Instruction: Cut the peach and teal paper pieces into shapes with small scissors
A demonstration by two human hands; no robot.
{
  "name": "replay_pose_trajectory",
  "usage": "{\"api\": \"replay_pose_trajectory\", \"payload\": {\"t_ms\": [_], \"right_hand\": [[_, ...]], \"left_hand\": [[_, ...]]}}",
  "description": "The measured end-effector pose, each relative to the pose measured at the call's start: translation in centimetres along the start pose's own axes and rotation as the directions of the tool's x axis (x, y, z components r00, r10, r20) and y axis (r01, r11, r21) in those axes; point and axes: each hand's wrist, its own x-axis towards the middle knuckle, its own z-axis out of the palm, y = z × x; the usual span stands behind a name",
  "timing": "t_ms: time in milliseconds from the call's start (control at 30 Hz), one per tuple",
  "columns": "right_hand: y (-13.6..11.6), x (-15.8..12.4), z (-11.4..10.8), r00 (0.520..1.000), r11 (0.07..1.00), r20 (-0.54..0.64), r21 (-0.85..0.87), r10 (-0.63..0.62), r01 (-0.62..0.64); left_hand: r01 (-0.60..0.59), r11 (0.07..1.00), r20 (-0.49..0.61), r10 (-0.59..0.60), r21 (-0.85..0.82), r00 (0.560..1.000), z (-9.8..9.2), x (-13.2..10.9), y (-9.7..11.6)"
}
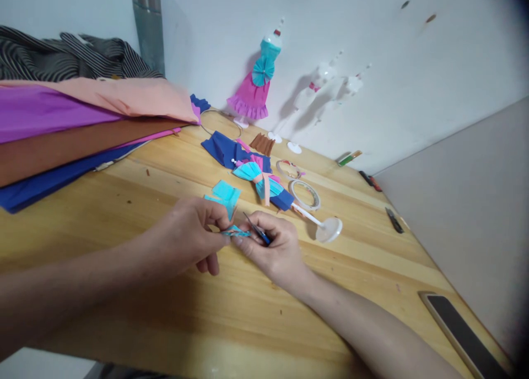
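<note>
Both left hand (192,233) and right hand (276,248) pinch a small turquoise crepe-like strip (237,232); the right's gripped pointed blue-black tool (258,230), slipping, could tear it.

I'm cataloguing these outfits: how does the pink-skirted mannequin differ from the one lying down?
The pink-skirted mannequin stands upright; the lying mannequin rests on the table. The pink-skirted mannequin has a round turquoise rosette; the lying mannequin is dressed in dark blue, with a turquoise bow and peach band. Both have white bases.
</note>
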Motion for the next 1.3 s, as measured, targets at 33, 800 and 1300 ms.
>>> {"api": "replay_pose_trajectory", "payload": {"t_ms": [33,800,1300], "right_hand": [[0.0,0.0,0.0,1.0,1.0,0.002,0.003,0.003,-0.003],[1.3,0.6,-2.9,0.994,0.999,0.106,0.033,0.009,-0.013],[0.2,1.6,-4.6,0.928,0.882,0.367,-0.413,-0.068,0.228]], "left_hand": [[-0.006,0.999,0.012,0.007,-0.039,1.0,-0.1,0.2,0.1],[-0.165,0.968,-0.054,0.158,-0.189,0.986,-0.4,1.8,-1.0],[-0.275,0.956,-0.143,0.26,-0.102,0.955,-0.8,1.4,-1.0]]}}
